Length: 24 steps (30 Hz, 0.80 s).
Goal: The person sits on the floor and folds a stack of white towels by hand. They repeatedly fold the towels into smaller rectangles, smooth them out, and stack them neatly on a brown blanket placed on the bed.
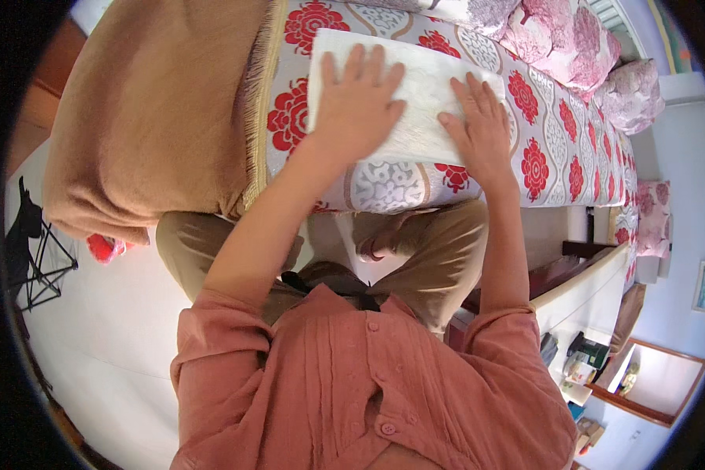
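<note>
A white folded cloth or paper sheet (427,106), whose exact kind I cannot make out, lies flat on a sofa cover (388,188) patterned with red flowers. Pressed flat on its left part is my left hand (358,106), fingers spread and pointing away from me. My right hand (482,129) rests at the sheet's right edge, palm down, with the thumb apart from the fingers. Neither hand grips anything. Parts of the sheet are hidden beneath both palms.
A brown fringed blanket (157,110) covers the sofa's left arm. Patterned cushions (560,43) line the back. On the right stands a white-topped table (583,294) with several items farther along it. A black folding frame (43,266) stands on the floor at left.
</note>
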Each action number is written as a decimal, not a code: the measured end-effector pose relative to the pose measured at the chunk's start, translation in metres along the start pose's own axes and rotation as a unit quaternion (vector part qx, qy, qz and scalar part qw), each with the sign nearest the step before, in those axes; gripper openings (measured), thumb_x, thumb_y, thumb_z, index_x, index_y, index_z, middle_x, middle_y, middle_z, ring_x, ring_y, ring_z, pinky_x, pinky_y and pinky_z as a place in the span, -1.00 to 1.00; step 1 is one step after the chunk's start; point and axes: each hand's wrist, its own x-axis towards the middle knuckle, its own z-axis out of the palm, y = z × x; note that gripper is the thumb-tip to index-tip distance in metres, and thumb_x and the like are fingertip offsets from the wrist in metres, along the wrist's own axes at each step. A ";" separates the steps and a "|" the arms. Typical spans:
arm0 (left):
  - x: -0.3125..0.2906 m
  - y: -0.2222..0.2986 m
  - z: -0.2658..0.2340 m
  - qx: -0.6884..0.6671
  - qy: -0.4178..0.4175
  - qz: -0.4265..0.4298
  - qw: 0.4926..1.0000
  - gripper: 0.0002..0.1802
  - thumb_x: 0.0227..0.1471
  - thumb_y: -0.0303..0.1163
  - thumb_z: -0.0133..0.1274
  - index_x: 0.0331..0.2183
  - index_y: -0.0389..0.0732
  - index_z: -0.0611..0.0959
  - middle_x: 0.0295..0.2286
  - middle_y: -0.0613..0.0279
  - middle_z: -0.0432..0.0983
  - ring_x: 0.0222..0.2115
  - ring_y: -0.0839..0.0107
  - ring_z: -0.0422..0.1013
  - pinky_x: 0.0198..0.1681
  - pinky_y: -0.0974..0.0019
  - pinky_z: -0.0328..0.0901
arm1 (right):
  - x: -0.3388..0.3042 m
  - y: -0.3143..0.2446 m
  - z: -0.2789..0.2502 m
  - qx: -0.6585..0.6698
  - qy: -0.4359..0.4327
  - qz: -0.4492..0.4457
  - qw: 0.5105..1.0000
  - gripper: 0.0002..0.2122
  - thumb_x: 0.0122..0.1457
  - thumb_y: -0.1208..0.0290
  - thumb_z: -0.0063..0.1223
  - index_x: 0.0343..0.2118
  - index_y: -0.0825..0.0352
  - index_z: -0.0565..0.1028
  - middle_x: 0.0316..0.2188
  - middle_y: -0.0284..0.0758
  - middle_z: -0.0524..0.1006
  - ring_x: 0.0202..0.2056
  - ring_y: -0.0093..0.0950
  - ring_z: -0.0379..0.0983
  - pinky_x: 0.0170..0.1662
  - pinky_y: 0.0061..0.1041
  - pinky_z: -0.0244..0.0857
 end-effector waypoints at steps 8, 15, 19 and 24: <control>0.038 -0.019 0.031 0.044 -0.016 0.021 0.999 -0.34 0.27 0.14 -0.17 0.29 0.09 0.37 0.32 0.05 0.14 0.36 0.08 0.01 0.34 -0.35 -0.19 | 0.021 0.032 0.050 0.000 -0.003 0.089 0.996 -0.34 0.28 -0.22 -0.12 0.35 0.04 0.28 0.42 -0.19 0.10 0.43 -0.12 -0.08 0.38 0.15 -0.22; 0.025 -0.007 0.008 0.069 -0.013 0.055 0.996 -0.39 0.29 0.05 -0.14 0.29 0.09 0.36 0.32 0.08 0.14 0.34 0.09 0.05 0.35 -0.28 -0.15 | 0.003 0.026 0.030 -0.019 0.010 0.067 0.997 -0.40 0.32 -0.15 -0.14 0.31 0.10 0.32 0.38 -0.19 0.17 0.40 -0.14 0.01 0.38 0.14 -0.19; 0.004 0.010 -0.006 0.074 -0.023 0.080 0.994 -0.42 0.30 -0.01 -0.12 0.28 0.10 0.36 0.32 0.13 0.14 0.34 0.11 0.07 0.36 -0.23 -0.13 | -0.007 -0.010 0.015 -0.019 0.035 0.009 0.999 -0.50 0.37 0.03 -0.14 0.30 0.11 0.32 0.38 -0.30 0.21 0.39 -0.29 0.06 0.41 -0.03 -0.17; 0.004 0.001 0.001 0.003 -0.019 0.075 0.997 -0.37 0.25 -0.06 -0.01 0.28 0.01 0.35 0.27 0.08 0.24 0.31 0.06 0.12 0.36 -0.15 -0.07 | -0.012 0.008 0.023 0.097 0.038 0.048 0.993 -0.45 0.27 0.07 0.05 0.27 0.20 0.34 0.34 -0.17 0.25 0.35 -0.24 0.15 0.38 -0.10 -0.02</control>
